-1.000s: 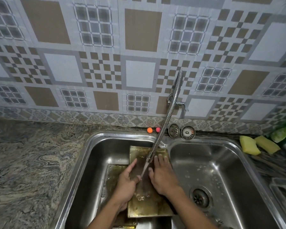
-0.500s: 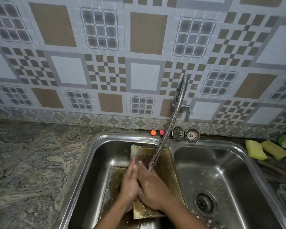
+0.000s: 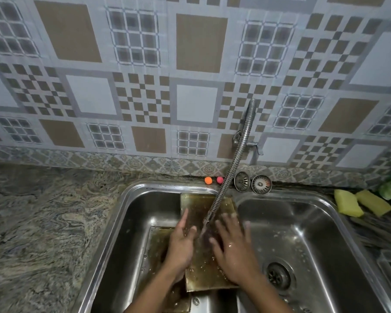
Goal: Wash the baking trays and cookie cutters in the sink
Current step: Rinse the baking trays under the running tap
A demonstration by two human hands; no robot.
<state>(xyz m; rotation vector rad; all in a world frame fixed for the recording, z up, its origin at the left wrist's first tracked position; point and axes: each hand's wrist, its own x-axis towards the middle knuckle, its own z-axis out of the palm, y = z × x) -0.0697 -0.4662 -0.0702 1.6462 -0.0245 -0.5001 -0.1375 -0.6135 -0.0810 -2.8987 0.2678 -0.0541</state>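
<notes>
A brownish, stained baking tray (image 3: pixel 200 275) leans in the left basin of the steel sink (image 3: pixel 167 185), its far edge propped near the divider and its wet surface speckled with droplets. A second tray (image 3: pixel 156 245), equally discoloured, lies flat on the basin floor beneath it, to the left. Water runs from the flexible tap hose (image 3: pixel 233 163) onto the upper tray between the hands. The left hand (image 3: pixel 181 245) has its fingers straight and together, with nothing gripped. The right hand (image 3: pixel 233 251) is spread flat on the tray, fingers apart. Two yellow sponges (image 3: pixel 348 203) sit on the worktop (image 3: pixel 43 222) at far right.
</notes>
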